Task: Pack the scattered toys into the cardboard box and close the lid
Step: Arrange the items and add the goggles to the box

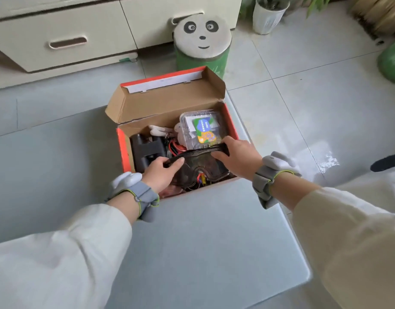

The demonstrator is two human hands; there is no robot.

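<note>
A person's two hands hold a pair of dark goggles over the near half of an open cardboard box, which sits on a pale glass-topped table. The left hand pinches the goggles' left end between thumb and curled fingers. The right hand has its fingers curled over the right end, by the strap. Both wrists wear grey bands with white units, left and right, below cream sleeves.

The box's orange-edged lid stands up at the far side, hinged back and away from the person. Inside, black binoculars lie along the left wall. A clear plastic case holding a green, blue and yellow card fills the far right corner, and a white plush toy lies between the two at the back. The goggles cover most of what lies beneath them; red and yellow pieces show under the lens, too hidden to name.

Beyond the table, on the tiled floor, a green stool with a panda face stands just behind the lid. Behind it is a cream drawer unit. A white plant pot stands further right, and a green bag is at the right edge.
</note>
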